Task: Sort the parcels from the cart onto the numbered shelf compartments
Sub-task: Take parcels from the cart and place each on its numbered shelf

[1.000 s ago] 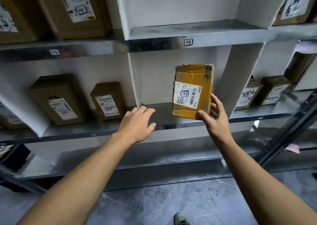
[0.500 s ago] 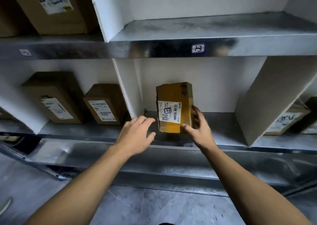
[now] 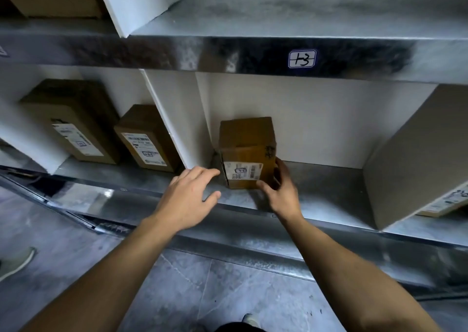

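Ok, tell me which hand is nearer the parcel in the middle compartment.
Right. The right hand grips the parcel by its right side; the left hand hovers open just left of it.

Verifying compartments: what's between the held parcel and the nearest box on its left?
A white divider, seen in the head view, separates the parcel from that box.

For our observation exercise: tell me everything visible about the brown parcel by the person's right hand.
The parcel is a small, creased brown cardboard box with dark handwriting at its front's upper right and a white barcode label across the lower front. It stands upright on the metal shelf, close to the white divider on the compartment's left. The right hand grips its lower right side, thumb at the front corner. The left hand hovers open beside it, apparently not touching.
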Available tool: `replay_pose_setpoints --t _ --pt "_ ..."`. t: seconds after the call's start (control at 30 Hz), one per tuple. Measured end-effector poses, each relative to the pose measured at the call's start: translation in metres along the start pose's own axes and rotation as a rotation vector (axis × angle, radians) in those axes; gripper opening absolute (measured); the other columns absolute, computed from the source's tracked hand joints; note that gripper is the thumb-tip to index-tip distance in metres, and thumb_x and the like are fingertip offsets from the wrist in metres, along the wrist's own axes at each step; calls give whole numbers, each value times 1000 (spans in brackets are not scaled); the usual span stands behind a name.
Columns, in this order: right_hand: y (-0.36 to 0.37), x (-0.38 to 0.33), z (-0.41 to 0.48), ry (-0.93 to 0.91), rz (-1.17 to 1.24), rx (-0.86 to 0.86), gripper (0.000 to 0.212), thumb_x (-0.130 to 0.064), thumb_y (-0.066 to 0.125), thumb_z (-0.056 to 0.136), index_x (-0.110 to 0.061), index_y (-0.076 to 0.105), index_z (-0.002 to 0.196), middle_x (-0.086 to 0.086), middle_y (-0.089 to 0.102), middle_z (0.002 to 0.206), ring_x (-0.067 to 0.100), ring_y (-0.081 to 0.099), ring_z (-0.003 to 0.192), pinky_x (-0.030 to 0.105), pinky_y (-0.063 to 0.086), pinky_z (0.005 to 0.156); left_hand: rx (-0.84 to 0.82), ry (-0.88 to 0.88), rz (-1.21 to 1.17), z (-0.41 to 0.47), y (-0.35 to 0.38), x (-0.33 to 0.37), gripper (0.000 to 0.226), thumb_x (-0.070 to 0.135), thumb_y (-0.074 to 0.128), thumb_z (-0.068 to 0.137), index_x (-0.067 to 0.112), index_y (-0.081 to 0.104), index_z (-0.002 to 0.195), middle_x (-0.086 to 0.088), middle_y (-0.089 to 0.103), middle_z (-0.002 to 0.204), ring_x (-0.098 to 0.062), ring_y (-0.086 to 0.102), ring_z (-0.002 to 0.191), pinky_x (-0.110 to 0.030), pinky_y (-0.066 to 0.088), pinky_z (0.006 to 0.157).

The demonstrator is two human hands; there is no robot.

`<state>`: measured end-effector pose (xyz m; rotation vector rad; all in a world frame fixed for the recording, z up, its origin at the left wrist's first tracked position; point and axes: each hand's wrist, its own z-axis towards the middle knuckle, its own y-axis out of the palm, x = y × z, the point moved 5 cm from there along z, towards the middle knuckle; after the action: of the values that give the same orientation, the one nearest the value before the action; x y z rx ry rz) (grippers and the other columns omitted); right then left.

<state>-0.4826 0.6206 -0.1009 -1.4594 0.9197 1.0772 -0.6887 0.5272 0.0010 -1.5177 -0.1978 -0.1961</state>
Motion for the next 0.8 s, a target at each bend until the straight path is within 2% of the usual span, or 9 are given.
replay_pose_setpoints --t 0.07,0.2,0.27,0.37,0.5,0.63,0.8 --pt "0 1 3 24 41 24 72 -32 78 84 -42 37 144 -6 57 140 19 55 128 46 46 108 2 4 -14 -1 0 0 51 45 51 95 30 41 143 6 48 137 -15 41 127 -39 35 105" --pt "2 -5 8 16 80 44 71 -30 78 85 -37 39 145 -10 59 126 13 59 116 29 49 96 23 3 -41 -4 -1 -5 51 44 54 94 31 43 142 7 49 135 -16 42 125 -39 35 103" --pt "4 -7 9 14 62 47 69 -32 76 87 -33 39 146 -6 60 128 11 59 110 26 48 91 29 -4 -52 -5 -2 -7 51 44 54 94 31 43 142 7 48 136 -15 42 125 -39 34 103" --pt "10 -7 9 33 25 56 68 -37 74 88 -32 40 146 1 61 134 13 60 109 32 49 94 25 -8 -70 -8 -2 -8 51 43 54 94 31 43 142 8 48 136 -14 42 124 -39 34 103" --pt "20 -6 9 47 6 86 65 -40 74 87 -32 42 143 2 64 131 19 63 114 30 50 94 23 -8 -97 -14 2 -10 49 43 54 94 30 45 140 9 48 135 -14 43 123 -39 35 103" --pt "31 -10 10 51 13 128 61 -41 74 87 -37 42 138 3 65 127 23 64 113 42 54 99 39 -12 -107 -20 3 -13 50 43 54 94 31 44 140 9 47 134 -14 44 122 -39 36 102" --pt "31 -15 2 58 -17 102 66 -43 73 87 -35 40 143 5 61 135 27 61 120 43 51 102 18 -17 -51 -25 4 -17 51 45 51 95 32 40 142 11 44 136 -13 42 122 -37 34 102"
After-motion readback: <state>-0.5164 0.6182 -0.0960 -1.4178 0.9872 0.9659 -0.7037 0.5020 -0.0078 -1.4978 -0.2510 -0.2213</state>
